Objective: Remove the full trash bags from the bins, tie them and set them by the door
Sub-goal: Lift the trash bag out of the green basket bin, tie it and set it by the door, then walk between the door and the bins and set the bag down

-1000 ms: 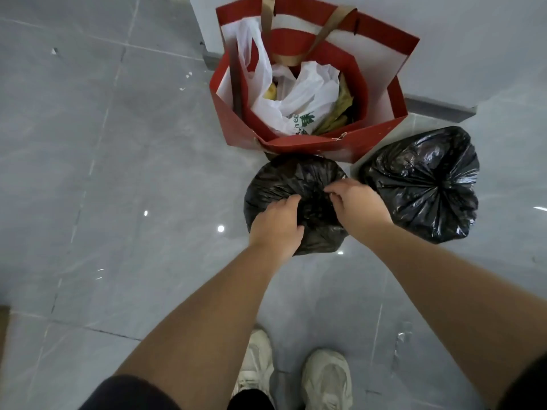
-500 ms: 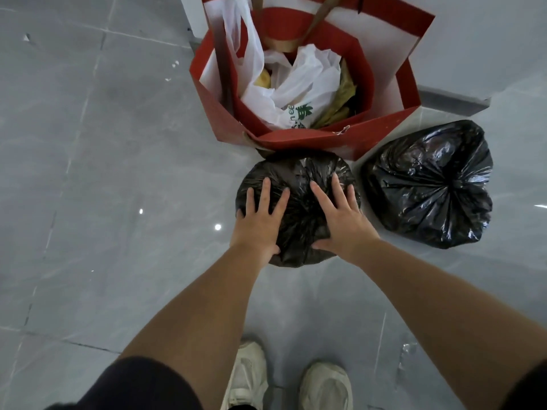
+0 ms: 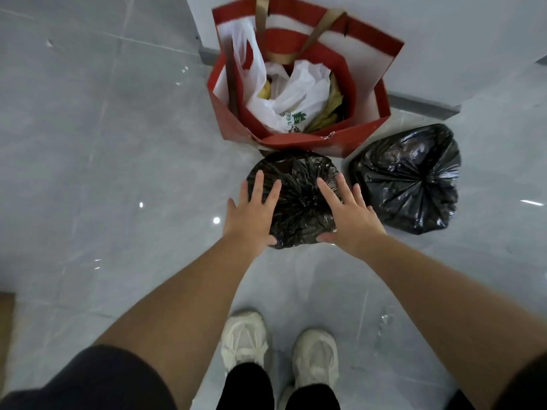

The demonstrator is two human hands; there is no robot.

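While both hands lie flat with fingers spread, the left hand (image 3: 254,216) and right hand (image 3: 349,216) rest on either side of the tied black trash bag (image 3: 299,202), gripping nothing. It sits on the grey floor (image 3: 103,158), just near of a red paper bag (image 3: 296,84). A second tied black bag (image 3: 408,179) sits just to its right, by the wall (image 3: 458,39).

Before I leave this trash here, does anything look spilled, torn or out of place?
Nothing stands out. The nearer black bag and the other black bag right of it sit gathered shut on the floor; the red paper bag stands upright, contents inside.
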